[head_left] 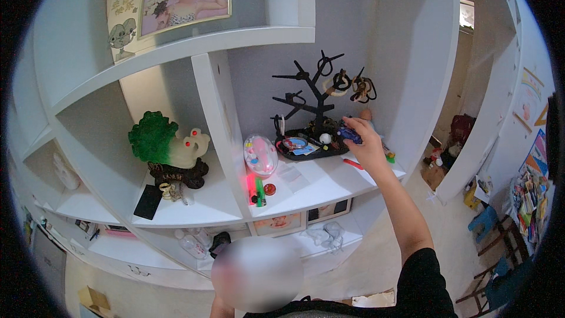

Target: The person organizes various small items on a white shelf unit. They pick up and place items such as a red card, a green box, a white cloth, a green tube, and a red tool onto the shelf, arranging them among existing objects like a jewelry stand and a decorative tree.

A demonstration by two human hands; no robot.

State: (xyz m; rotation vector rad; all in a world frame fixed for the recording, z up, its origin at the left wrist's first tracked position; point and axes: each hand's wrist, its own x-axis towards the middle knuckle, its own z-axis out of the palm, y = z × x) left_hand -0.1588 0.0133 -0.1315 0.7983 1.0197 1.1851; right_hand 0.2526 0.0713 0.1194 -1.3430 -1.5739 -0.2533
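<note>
My right hand (366,146) reaches to the right end of a black tray (306,155), its fingers closed on a small dark-blue item (351,135) whose kind I cannot make out. From the tray rises a black tree-shaped stand (319,105) with hair ties (363,89) on its branches. A white ball (325,138) and a round blue-rimmed piece (295,143) lie in the tray. Below the hand, a red stick-like item (353,164) rests on the shelf. Part of my left arm (221,308) shows at the lower edge; a pale blurred patch covers the hand there, hiding its fingers.
Left of the tray stand a clear egg-shaped case (261,156), a green item (260,192) and a small red round tin (269,189). A divider (219,129) separates a green-and-white cabbage ornament (170,141). Plastic bottles (191,244) and a grey cloth (325,234) occupy the lower shelf.
</note>
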